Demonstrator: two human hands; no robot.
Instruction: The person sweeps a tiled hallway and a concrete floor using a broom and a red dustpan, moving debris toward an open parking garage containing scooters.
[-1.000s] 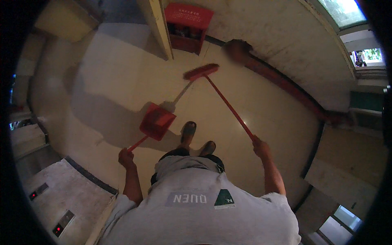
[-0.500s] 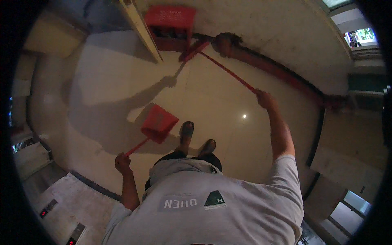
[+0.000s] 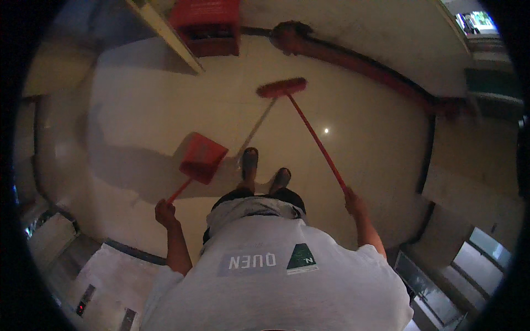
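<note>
My right hand (image 3: 354, 202) is closed round the end of the long red handle of a broom (image 3: 281, 87). The broom's bristled head lies out ahead of my feet, apart from the far wall. In my left hand (image 3: 165, 213) is the short handle of a red dustpan (image 3: 204, 157). The pan is low over the tiles at the left of my feet; whether it touches them I cannot tell. No debris can be made out in it.
A red crate-like box (image 3: 206, 25) stands at the far wall beside a slanting wooden edge (image 3: 168, 37). A dark red ledge (image 3: 353, 69) runs along the wall's foot. My sandalled feet (image 3: 250, 163) stand on the pale tiled floor (image 3: 221, 94). Cabinets line the right side.
My right hand has drawn back toward my body, pulling the broom head away from the box and far wall. The dustpan stays in my left hand, little moved.
</note>
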